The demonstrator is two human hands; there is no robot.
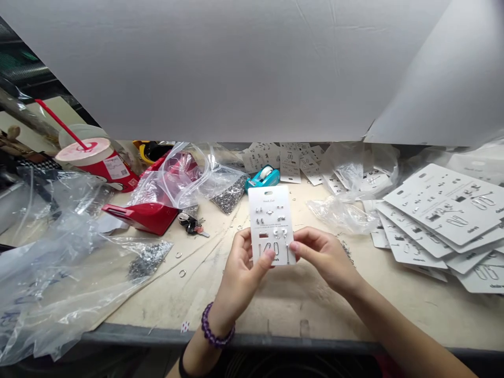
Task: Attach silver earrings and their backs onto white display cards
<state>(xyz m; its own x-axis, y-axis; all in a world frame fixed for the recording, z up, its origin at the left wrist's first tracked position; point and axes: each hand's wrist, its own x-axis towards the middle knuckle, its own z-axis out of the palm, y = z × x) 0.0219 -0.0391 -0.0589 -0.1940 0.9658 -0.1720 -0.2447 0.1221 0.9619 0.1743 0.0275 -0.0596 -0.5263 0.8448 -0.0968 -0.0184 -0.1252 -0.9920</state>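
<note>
A white earring card (270, 212) stands nearly upright over the table, bearing several small silver earrings and longer drop pieces along its lower part. My left hand (244, 260) pinches its lower left, thumb across the front and fingers behind. At the lower right edge, the thumb and fingertips of my right hand (325, 257) close on the card beside a long drop earring. The fingers behind the card are hidden. Two loose silver rings (182, 273) lie on the table to the left of my left hand.
Filled earring cards (444, 205) are stacked at the right. A teal tape dispenser (263, 178) stands behind the card. At left are a red scoop (153, 218), keys (192, 224), a red cup with straw (98, 160) and plastic bags of metal parts (147, 260).
</note>
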